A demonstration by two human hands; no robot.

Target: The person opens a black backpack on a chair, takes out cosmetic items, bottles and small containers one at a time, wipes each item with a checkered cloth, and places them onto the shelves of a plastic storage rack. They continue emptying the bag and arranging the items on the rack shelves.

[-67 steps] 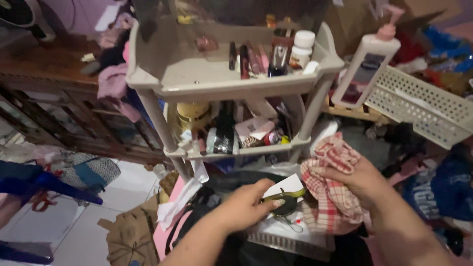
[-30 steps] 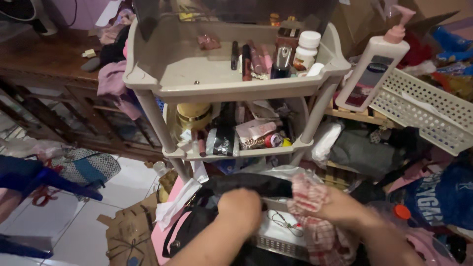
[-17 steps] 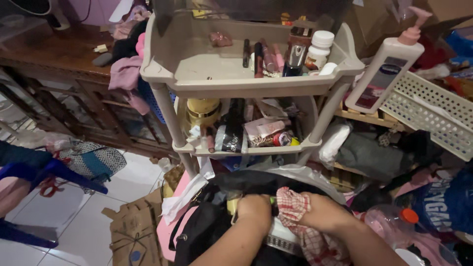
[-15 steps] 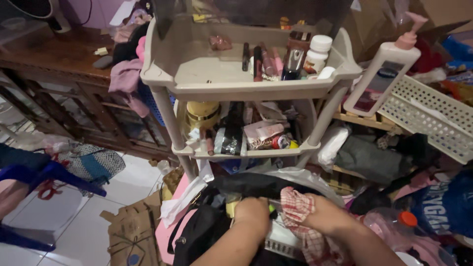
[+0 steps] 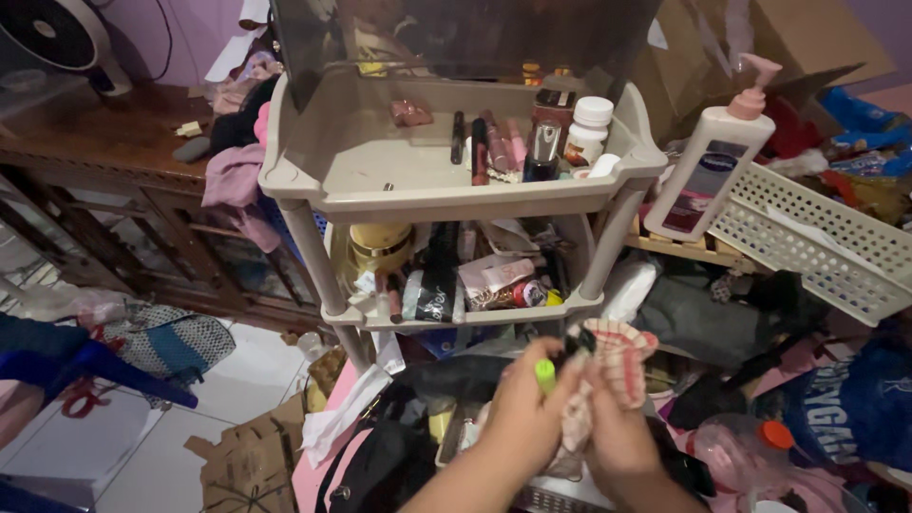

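My left hand [image 5: 525, 410] is raised in front of the rack and grips a small object with a yellow-green end [image 5: 545, 374] and a dark tip. My right hand [image 5: 616, 426] presses a red and white checked cloth [image 5: 619, 358] around that object, touching the left hand. Both hands are above a black bag [image 5: 380, 456] and a grey tray [image 5: 560, 496] on the floor. The object's full shape is hidden by the cloth and my fingers.
A beige plastic rack [image 5: 361, 157] with cosmetics on two shelves stands just behind the hands. A white pump bottle [image 5: 708, 166] leans against a white basket [image 5: 826, 242] at right. Clothes, a plastic bottle with an orange cap [image 5: 750, 446] and cardboard [image 5: 237, 465] litter the floor. A wooden cabinet [image 5: 104, 180] stands at left.
Both hands rose from the tray at the bottom to in front of the lower shelf. The left hand now holds the yellow-green-ended object up, and the cloth wraps around it.
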